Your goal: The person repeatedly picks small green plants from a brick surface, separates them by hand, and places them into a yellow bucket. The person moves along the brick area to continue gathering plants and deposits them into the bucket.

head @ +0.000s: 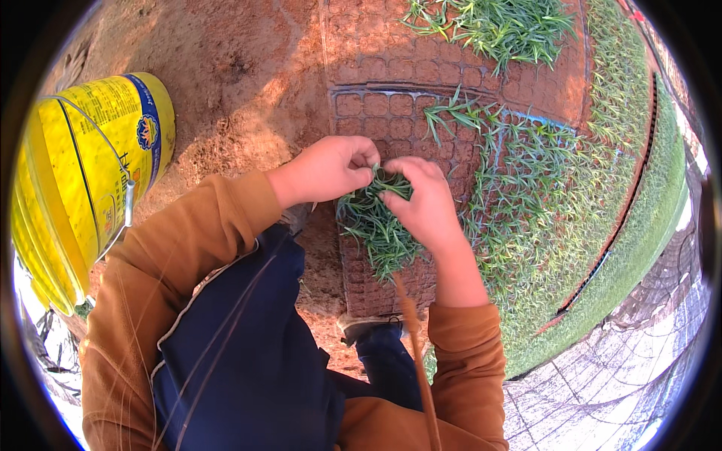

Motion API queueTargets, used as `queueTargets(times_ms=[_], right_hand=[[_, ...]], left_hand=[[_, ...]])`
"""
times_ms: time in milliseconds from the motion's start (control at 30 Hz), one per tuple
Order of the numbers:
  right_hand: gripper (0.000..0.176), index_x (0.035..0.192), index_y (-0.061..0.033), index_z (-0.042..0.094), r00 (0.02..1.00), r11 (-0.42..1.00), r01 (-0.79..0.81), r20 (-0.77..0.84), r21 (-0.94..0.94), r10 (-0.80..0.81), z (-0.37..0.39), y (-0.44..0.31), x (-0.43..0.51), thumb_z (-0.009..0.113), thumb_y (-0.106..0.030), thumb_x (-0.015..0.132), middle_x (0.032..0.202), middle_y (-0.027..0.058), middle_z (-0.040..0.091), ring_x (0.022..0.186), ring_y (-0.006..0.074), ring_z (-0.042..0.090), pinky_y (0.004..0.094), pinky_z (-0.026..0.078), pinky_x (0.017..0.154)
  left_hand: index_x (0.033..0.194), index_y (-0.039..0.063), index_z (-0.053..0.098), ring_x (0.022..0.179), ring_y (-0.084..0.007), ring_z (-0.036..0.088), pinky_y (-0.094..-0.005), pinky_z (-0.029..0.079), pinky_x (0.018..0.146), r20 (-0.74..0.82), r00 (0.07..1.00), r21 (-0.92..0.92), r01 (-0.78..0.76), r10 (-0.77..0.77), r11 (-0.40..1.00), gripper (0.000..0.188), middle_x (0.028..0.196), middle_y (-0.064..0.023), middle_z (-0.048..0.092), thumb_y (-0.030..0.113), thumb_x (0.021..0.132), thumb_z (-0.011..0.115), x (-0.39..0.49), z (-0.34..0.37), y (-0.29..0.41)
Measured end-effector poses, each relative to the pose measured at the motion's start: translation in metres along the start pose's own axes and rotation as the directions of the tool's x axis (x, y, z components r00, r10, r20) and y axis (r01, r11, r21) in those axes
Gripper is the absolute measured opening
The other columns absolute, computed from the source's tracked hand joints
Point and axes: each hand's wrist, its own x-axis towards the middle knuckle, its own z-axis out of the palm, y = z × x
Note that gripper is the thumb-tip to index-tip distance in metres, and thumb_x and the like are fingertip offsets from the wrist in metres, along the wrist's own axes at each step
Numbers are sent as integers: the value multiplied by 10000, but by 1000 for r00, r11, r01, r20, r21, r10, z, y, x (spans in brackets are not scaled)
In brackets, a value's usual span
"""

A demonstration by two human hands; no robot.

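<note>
My left hand (333, 170) has its thumb and forefinger pinched together on the tip of a small green seedling (376, 169). Facing it, my right hand (423, 197) curls its thumb and fingers around a few narrow-leaved green seedlings (396, 184). The two hands' fingertips nearly meet. Directly beneath them a loose heap of similar seedlings (383, 237) lies on a cell tray (366, 287) filled with reddish soil. My fingers partly hide the held stems, and their roots cannot be made out.
To the left is a yellow plastic bucket (96, 158) with a wire handle (129, 203). Another seedling heap (507, 28) lies on soil-filled cells at the top. Planted trays (536, 191) stretch along the right, with denser greenery (643, 242) beyond a dark edge. A thin brown stick or cord (417, 338) crosses near my right forearm.
</note>
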Motion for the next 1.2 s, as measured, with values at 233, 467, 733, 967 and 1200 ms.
queueTargets(times_ms=[233, 467, 733, 967, 1200], right_hand=[[206, 897, -64, 665, 992, 989, -97, -92, -110, 87, 7, 5, -10, 745, -77, 708, 1059, 85, 645, 1017, 317, 589, 428, 455, 885], [170, 896, -81, 684, 974, 987, -24, -218, 160, 59, 2, 8, -6, 750, -89, 739, 1076, 77, 661, 1028, 258, 602, 386, 453, 880], [154, 975, -54, 686, 898, 1000, 17, -441, 18, -7, -16, -2, 38, 665, -37, 824, 879, 98, 648, 819, 258, 634, 344, 501, 743], [262, 970, -87, 562, 938, 929, -3, -324, -371, -126, -4, 4, 85, 650, -19, 733, 876, 112, 661, 853, 332, 637, 438, 507, 765], [268, 961, -98, 577, 951, 872, -3, -270, -489, -148, 6, 12, 87, 675, -50, 716, 879, 97, 660, 864, 310, 632, 433, 494, 758]], left_hand=[[1072, 22, 620, 794, -72, 552, -250, 477, 722, 0, 995, -197, 93, -95, 976, 199, 852, 2, 590, 20, 874, 600, -7, -5, -9], [1156, 39, 616, 839, -38, 509, -210, 458, 766, 6, 997, -286, 77, -78, 955, 275, 895, 49, 533, -30, 892, 588, -12, -7, 3], [1017, 36, 666, 795, -74, 556, -239, 493, 747, -149, 988, -161, 5, -30, 987, 150, 865, 13, 588, 55, 867, 664, -6, -7, -2], [984, 31, 662, 807, -77, 585, -243, 503, 755, -233, 972, -203, -7, -42, 979, 122, 869, 12, 625, 66, 868, 677, -5, -12, 4], [1060, 23, 611, 878, -69, 599, -236, 502, 806, -196, 977, -349, 11, -85, 937, 158, 946, 1, 633, 11, 905, 637, -3, -16, 6]])
